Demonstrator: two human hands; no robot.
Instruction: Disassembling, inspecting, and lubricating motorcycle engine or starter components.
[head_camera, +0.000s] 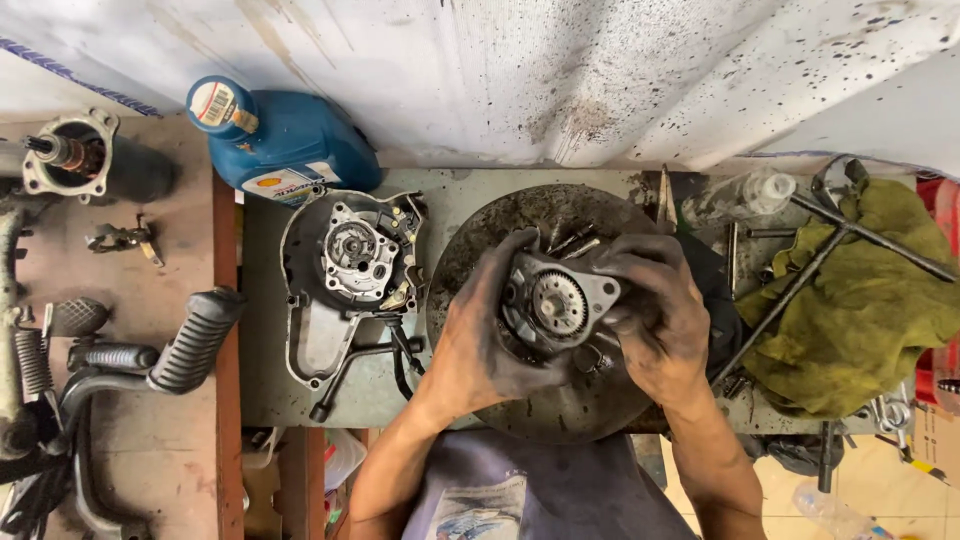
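Closest to you, both of your grease-blackened hands are wrapped around the small grey metal housing with the toothed gear in its middle (556, 305), holding it just above the round, dirty metal pan (520, 400) on the bench (262, 330). Your left hand (480, 335) is curled around its left edge, fingers closed on the casting; your right hand (655, 310) is closed over the right and top edge, thumb across the rim.

Both palms look oily, so the housing could slip and drop into the pan, chipping the gear teeth or flinging the loose bolts (572, 240) lying by your fingertips. Grit from the pan could also get into the gear if you set it face down.

To the left lies the silver engine side cover with its black cable (345, 280), near enough for the cable to snag your wrist. To the right the black cross wrench (820, 250) rests on an olive rag (870, 300). Furthest back, a blue oil jug (285, 140) lies against the wall.
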